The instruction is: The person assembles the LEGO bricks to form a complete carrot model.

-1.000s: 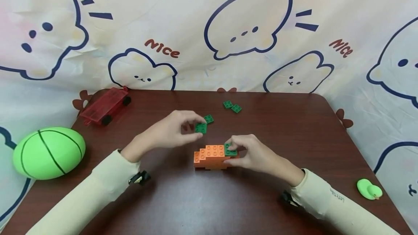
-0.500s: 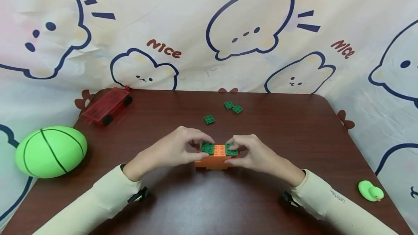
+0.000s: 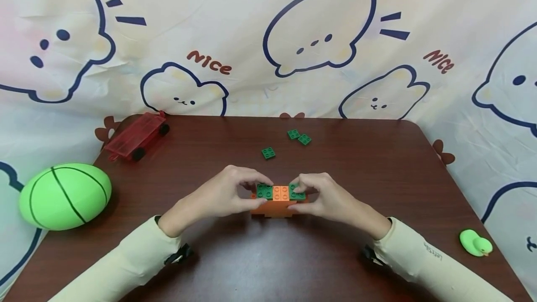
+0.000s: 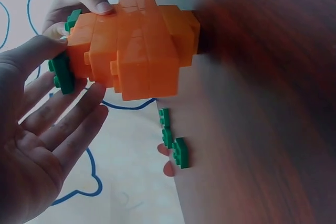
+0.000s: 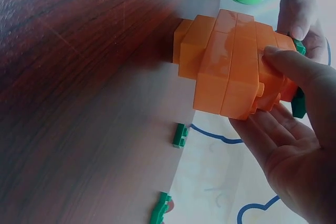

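Note:
A stepped build of orange building bricks stands on the table before me, widest at mid-height in the left wrist view. Two flat green bricks sit on its top, with orange studs between them. My left hand pinches the left green brick between thumb and index finger; its other fingers extend loosely behind, as the left wrist view shows. My right hand grips the build's right end, thumb on the near orange face and fingers on the far side. Its index finger partly covers the right green brick.
Behind the build lie three loose green bricks, one nearer and two farther back, including a right-hand one. A green ball and a red toy cart are at left. A green toy duck sits at right.
My left hand has brought its green brick down and toward me, from beside the loose bricks onto the left of the orange top. My right hand has stayed in place.

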Motion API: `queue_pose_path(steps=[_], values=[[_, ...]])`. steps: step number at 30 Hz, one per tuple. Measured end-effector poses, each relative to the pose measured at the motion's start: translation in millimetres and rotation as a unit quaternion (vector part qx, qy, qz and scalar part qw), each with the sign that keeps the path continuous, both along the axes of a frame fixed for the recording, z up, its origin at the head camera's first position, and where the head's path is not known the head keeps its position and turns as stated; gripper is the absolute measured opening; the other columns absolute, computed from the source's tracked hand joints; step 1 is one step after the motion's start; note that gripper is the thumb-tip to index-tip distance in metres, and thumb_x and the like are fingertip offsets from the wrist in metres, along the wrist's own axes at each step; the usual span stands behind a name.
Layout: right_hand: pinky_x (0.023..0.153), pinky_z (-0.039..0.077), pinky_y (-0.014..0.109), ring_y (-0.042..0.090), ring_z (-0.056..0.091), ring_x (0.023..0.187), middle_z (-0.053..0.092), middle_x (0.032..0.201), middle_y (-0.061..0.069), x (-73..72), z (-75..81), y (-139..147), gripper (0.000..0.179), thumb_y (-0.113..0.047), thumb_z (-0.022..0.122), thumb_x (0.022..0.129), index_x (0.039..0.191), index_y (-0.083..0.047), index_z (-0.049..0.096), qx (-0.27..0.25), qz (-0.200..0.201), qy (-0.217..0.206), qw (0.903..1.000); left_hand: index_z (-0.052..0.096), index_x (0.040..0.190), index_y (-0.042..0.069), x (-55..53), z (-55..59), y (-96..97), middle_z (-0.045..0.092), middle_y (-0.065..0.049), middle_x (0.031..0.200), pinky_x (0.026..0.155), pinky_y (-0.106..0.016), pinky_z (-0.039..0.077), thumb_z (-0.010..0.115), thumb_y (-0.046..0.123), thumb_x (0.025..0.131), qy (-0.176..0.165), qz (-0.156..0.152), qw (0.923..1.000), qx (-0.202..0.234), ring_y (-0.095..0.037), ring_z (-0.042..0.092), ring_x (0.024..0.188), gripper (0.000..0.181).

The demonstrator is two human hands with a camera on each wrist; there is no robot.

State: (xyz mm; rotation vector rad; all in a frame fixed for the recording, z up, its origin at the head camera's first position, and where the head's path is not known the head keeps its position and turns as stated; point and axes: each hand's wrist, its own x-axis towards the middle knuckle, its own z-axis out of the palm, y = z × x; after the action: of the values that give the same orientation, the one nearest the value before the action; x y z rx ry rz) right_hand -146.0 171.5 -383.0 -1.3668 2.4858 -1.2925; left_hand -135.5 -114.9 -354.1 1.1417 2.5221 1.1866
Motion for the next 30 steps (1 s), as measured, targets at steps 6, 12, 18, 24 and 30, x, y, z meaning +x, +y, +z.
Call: queue_pose_path(steps=[6,12,18,24,30], values=[[0.079,0.062,0.026,0.011,0.074,0.09,0.078,0.105,0.006,0.7,-0.7,1,0.027,-0.01,0.088,0.081,0.091,-0.011,0.063,-0.003,-0.003,-0.01,0.9999,0.074,0.12,0.017,-0.2,-6.5,-0.7,0.076,0.005,0.11,0.081,-0.036,0.063,0.08,0.015,0.089,-0.003,0.0,0.9996,0.029,-0.012,0.069,0.084,0.032],[0.079,0.062,0.026,0.011,0.074,0.09,0.078,0.104,0.007,0.8,-0.4,0,0.027,-0.009,0.088,0.08,0.092,-0.011,0.064,-0.007,-0.001,-0.002,1.0,0.074,0.123,0.016,1.2,-10.0,-2.3,0.077,0.003,0.109,0.079,-0.033,0.063,0.08,0.017,0.09,-0.019,0.005,0.9988,0.045,-0.009,0.067,0.083,0.034],[0.079,0.062,0.026,0.01,0.073,0.09,0.078,0.105,0.007,0.7,-0.2,0,0.027,-0.009,0.088,0.081,0.092,-0.011,0.064,-0.005,-0.001,-0.004,1.0,0.074,0.124,0.017,3.5,-11.3,-2.8,0.078,0.002,0.113,0.077,-0.03,0.063,0.081,0.021,0.09,-0.011,0.009,0.9986,0.051,-0.006,0.07,0.088,0.035],[0.079,0.062,0.026,0.009,0.073,0.089,0.078,0.105,0.006,1.4,-1.5,0,0.028,-0.01,0.089,0.08,0.092,-0.011,0.064,-0.004,-0.004,-0.005,1.0,0.077,0.12,0.02,5.9,-13.4,0.7,0.077,0.01,0.097,0.073,-0.027,0.061,0.082,0.027,0.09,-0.015,0.035,0.9978,0.054,-0.006,0.066,0.08,0.031],[0.079,0.062,0.026,0.009,0.073,0.088,0.078,0.104,0.006,1.1,-2.4,0,0.028,-0.01,0.089,0.08,0.092,-0.011,0.063,-0.004,-0.005,0.0,1.0,0.078,0.116,0.022,6.5,-16.6,2.4,0.076,0.011,0.091,0.071,-0.032,0.06,0.083,0.026,0.089,-0.012,0.055,0.9967,0.058,-0.012,0.067,0.081,0.028]])
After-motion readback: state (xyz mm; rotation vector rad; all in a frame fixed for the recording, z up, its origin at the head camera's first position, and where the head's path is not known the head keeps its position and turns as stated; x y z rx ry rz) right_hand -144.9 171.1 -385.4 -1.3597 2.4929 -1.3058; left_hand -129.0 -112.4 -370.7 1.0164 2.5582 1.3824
